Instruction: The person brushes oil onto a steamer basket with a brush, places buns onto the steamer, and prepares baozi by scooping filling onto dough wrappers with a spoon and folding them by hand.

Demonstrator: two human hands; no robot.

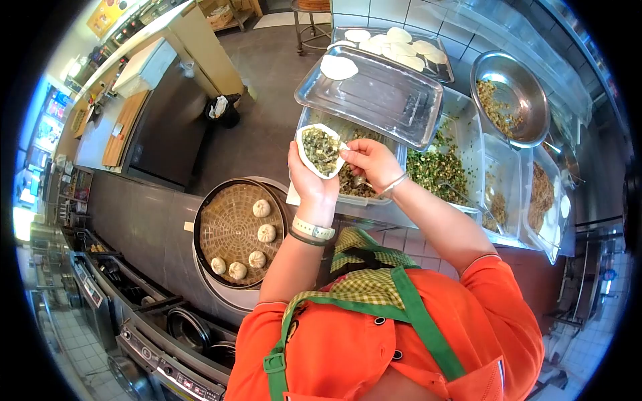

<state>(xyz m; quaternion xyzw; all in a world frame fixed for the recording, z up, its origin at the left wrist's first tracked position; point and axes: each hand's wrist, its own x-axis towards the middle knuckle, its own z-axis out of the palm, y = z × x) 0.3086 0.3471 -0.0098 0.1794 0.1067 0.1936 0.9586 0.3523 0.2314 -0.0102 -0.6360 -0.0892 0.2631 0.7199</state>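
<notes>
A round dough wrapper (302,148) heaped with chopped green filling (322,150) rests in my left hand (310,185), whose fingers curl beneath it. My right hand (373,160) pinches the wrapper's right edge. Just behind is a metal tray (381,90) with one flat wrapper (339,67) on it. Below my right hand, a spoon and dark filling (354,184) show in a plastic tub. To the left, a round woven steamer (231,220) holds several pleated buns (266,233).
Another tray of flat wrappers (401,49) lies at the back. Right of my hands are a tub of green filling (438,167), a steel bowl (535,100) and a tub of brown filling (540,194). A black bin (227,115) stands beyond the counter.
</notes>
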